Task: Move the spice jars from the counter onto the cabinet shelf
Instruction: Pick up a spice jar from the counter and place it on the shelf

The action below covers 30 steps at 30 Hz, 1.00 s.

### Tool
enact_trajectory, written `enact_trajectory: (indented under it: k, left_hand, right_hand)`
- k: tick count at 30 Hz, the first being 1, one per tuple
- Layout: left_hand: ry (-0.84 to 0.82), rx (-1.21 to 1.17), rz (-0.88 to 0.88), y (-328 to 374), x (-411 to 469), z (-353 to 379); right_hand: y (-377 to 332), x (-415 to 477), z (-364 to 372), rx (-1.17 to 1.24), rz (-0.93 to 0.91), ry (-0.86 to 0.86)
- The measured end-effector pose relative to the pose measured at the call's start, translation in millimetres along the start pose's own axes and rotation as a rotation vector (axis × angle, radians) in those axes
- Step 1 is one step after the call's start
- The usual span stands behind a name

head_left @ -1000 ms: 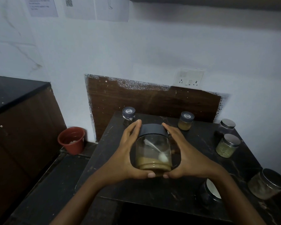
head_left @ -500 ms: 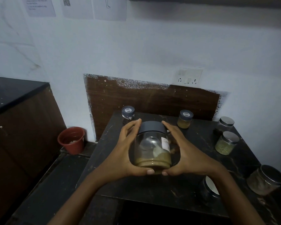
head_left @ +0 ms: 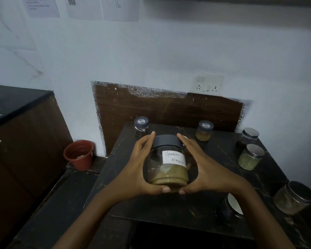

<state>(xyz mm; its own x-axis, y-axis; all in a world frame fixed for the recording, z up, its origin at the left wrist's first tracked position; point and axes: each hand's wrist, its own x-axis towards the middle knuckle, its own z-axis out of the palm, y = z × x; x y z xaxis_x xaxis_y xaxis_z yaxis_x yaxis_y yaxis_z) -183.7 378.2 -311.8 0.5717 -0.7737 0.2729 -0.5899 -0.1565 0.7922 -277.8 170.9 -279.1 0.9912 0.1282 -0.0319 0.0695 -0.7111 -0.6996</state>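
Observation:
A large clear jar with a dark lid and brownish powder sits between both hands above the dark counter. Its white label reads "Garam Masala" and faces me. My left hand grips its left side and my right hand grips its right side, thumbs under the base. Other spice jars stand on the counter: a dark-lidded one at the back left, another at the back, two metal-lidded jars on the right, one at the far right and one near the front.
A red plastic pot stands on the lower ledge to the left. A dark cabinet with a black top fills the left side. A socket plate is on the white wall behind the counter, above a brown panel.
The jar has turned in my hands so that its label now faces me. It stays at about the same place above the counter.

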Motion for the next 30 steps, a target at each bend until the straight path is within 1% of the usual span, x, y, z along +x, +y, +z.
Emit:
enact_trajectory:
  k: [4, 10, 14, 20, 24, 30]
  left_hand:
    - [-0.029, 0.095, 0.018, -0.2, 5.2, 0.1]
    - [-0.025, 0.029, 0.02, 4.9, 10.1, 3.5]
    - [-0.028, 0.052, 0.029, 10.2, 19.4, 11.1]
    - [-0.016, 0.112, 0.062, 30.7, 39.6, 28.0]
    - [0.003, 0.107, 0.068, 41.9, 57.7, 38.9]
    - [0.032, 0.244, 0.112, 59.6, 88.6, 38.5]
  right_hand:
    - [0.2, 1.9, 0.0, -0.043, -0.026, 0.033]
    - [8.2, -5.0, -15.2, 0.006, 0.045, -0.021]
    - [14.1, -9.9, -24.6, -0.005, 0.044, 0.023]
    - [29.1, -23.0, -45.7, -0.011, 0.003, 0.072]
    - [38.8, -30.7, -67.2, -0.016, -0.035, 0.1]
    - [47.1, -26.8, -107.5, -0.074, -0.104, 0.12]
